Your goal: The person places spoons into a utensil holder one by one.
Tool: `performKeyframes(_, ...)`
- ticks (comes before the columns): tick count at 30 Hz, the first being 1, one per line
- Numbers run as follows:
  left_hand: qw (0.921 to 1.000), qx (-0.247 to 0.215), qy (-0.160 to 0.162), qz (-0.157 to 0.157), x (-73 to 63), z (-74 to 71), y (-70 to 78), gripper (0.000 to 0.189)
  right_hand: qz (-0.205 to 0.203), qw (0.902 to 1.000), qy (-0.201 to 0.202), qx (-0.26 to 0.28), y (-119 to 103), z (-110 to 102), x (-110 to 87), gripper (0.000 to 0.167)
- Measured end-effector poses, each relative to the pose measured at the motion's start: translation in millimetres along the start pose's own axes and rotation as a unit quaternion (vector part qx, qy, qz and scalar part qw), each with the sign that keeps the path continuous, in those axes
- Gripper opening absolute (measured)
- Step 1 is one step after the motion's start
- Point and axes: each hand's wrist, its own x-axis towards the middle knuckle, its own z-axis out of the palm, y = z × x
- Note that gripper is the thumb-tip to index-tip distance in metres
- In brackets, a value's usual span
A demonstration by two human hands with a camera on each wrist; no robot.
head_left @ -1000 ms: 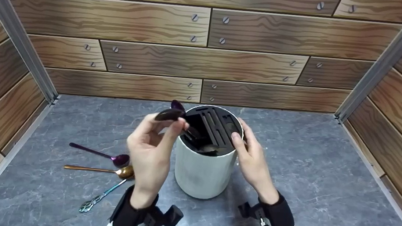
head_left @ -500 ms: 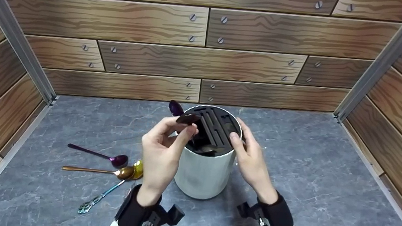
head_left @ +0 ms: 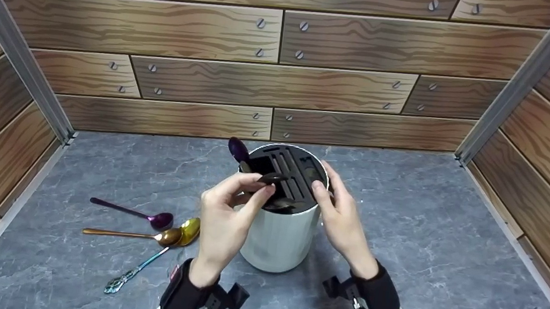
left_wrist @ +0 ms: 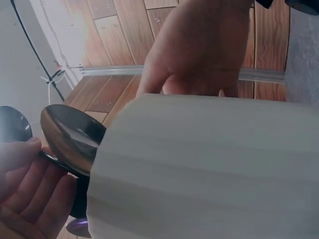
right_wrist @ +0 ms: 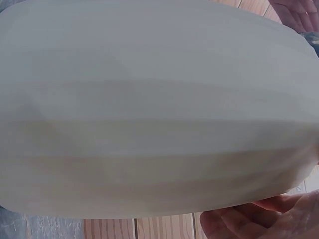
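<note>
My left hand [head_left: 228, 220] pinches a dark spoon [head_left: 272, 178] close to its bowl, over the front left of the utensil holder's opening. The spoon's lower part is hidden by the hand and the holder. The holder [head_left: 277, 240] is a white cylinder with a black slotted insert [head_left: 298, 174]. My right hand [head_left: 344, 217] grips its right side, thumb at the rim. Another dark spoon [left_wrist: 72, 139] pokes out at the front rim, beside the left fingers in the left wrist view. A purple spoon [head_left: 238, 149] leans out at the back left.
Left of the holder lie a purple spoon [head_left: 161, 221], a copper-coloured spoon [head_left: 168, 236], a yellow-gold spoon [head_left: 190, 231] and a teal ornate handle [head_left: 129, 274] on the grey marbled surface [head_left: 424, 229]. Wood-patterned walls [head_left: 201, 79] enclose the back and sides.
My left hand has moved right and down with the dark spoon, from beside the rim to over the opening. The yellow-gold spoon has come into view. The right hand keeps its hold.
</note>
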Motion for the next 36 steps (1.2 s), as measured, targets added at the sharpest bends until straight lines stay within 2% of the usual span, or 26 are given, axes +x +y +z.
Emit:
performKeyframes(7, 0.9964, 0.040, -0.005, 0.074, -2.3, -2.0, -3.3, 0.009, -0.003, 1.0000, 0.000, 0.005, 0, 0, -0.5, 0.050)
performKeyframes(10, 0.9937, 0.063, -0.014, 0.092, -2.7, -3.6, -4.6, 0.008, 0.000, 1.0000, 0.002, 0.007, 1, 0, 0.5, 0.050)
performKeyframes(15, 0.9915, 0.098, -0.038, 0.076, -2.9, -7.3, -6.5, 0.007, 0.000, 1.0000, 0.000, 0.003, 0, 1, 0.1, 0.050)
performKeyframes(24, 0.9906, 0.112, -0.059, 0.052, -1.9, -10.7, -4.2, 0.007, 0.004, 1.0000, 0.000, 0.004, 0, 0, -0.3, 0.050)
performKeyframes(31, 0.9882, 0.125, -0.061, 0.063, -3.2, -9.1, -3.9, 0.005, 0.006, 1.0000, 0.001, 0.005, 1, 0, -0.3, 0.050)
performKeyframes(36, 0.9857, 0.140, -0.049, 0.080, -3.9, -8.3, -5.7, 0.005, 0.004, 1.0000, 0.000, 0.005, 2, 0, -0.2, 0.050)
